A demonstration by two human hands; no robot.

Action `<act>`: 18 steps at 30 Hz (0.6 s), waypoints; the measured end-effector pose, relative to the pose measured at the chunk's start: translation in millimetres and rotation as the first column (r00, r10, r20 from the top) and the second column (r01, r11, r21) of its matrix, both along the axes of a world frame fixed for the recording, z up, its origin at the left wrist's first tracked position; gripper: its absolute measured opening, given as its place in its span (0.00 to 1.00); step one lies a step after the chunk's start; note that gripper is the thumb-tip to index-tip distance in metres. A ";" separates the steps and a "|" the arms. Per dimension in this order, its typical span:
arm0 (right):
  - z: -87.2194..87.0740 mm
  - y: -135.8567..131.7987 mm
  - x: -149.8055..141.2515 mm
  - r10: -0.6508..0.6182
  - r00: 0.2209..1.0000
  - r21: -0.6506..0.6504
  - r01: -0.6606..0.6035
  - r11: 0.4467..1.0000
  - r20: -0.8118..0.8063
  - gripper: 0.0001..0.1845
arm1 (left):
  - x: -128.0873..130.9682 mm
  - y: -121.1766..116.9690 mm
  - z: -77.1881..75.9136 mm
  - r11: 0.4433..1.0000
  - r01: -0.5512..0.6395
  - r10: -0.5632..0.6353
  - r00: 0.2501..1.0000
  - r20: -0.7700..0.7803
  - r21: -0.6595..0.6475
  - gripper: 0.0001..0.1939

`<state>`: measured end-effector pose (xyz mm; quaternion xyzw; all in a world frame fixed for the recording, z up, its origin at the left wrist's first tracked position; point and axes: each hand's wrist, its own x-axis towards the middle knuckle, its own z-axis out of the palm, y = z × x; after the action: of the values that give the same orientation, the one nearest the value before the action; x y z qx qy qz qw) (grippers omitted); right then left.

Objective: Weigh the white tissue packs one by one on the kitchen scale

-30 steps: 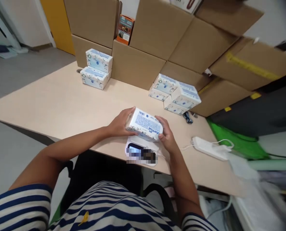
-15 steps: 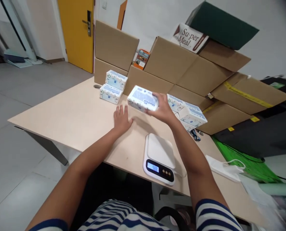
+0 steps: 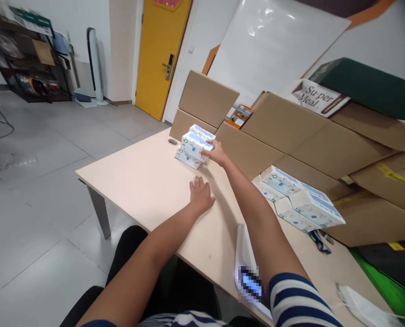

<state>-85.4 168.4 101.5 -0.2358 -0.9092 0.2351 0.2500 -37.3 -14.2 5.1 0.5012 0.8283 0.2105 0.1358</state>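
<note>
My right hand (image 3: 218,153) reaches to the far part of the table, its fingers closed on the right end of a white-and-blue tissue pack (image 3: 192,142). That pack is at the top of a small stack, over a lower tissue pack (image 3: 185,157); another tissue pack (image 3: 204,131) shows just behind it. Whether the held one fully rests on the stack, I cannot tell. My left hand (image 3: 201,198) lies palm down on the tabletop, fingers spread, holding nothing. A white digital scale (image 3: 242,254) sits at the near edge, partly hidden by my right forearm, its display blurred out.
Several more tissue packs (image 3: 284,185) are stacked at the right, against cardboard boxes (image 3: 250,150) lining the table's back. A dark strap (image 3: 320,241) lies beside them. Farther right is a white power strip (image 3: 362,304). The wooden table (image 3: 130,181) ends at a left corner above the floor.
Both hands held the tissue pack above the scale at first. My left hand let go and went flat on the table; my right hand carried the pack to the left stack. The view swung left.
</note>
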 end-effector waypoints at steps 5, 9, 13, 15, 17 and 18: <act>-12.6 -0.7 2.7 -0.080 0.994 0.084 0.074 0.994 0.069 0.32 | 1.8 -1.4 -3.8 1.000 0.019 -0.019 1.000 -0.004 0.024 0.40; -10.2 -4.5 1.1 -0.091 0.986 0.171 0.066 0.983 0.141 0.28 | 3.2 -2.8 -4.4 0.999 0.027 -0.027 1.000 0.011 0.036 0.37; -7.5 -13.4 1.1 -0.105 0.975 0.231 0.059 0.971 0.196 0.36 | 2.8 -3.6 -3.3 0.999 0.030 -0.031 0.999 0.018 0.028 0.34; -8.0 -18.8 9.0 -0.118 0.970 0.260 0.060 0.964 0.213 0.42 | 1.8 -4.3 -2.5 0.999 0.036 -0.037 0.999 0.016 0.025 0.35; -10.6 -22.7 27.7 -0.116 0.966 0.314 0.038 0.949 0.233 0.45 | 0.4 -5.2 -1.5 0.999 0.042 -0.042 0.999 0.009 0.018 0.36; -13.1 -23.7 42.1 -0.104 0.963 0.350 0.012 0.937 0.247 0.45 | -0.4 -5.6 -0.8 0.999 0.045 -0.045 0.999 0.004 0.012 0.37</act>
<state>-43.3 144.8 88.4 -0.2441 -0.9538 0.0315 0.1723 -37.7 -19.9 4.3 0.5200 0.8153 0.2136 0.1391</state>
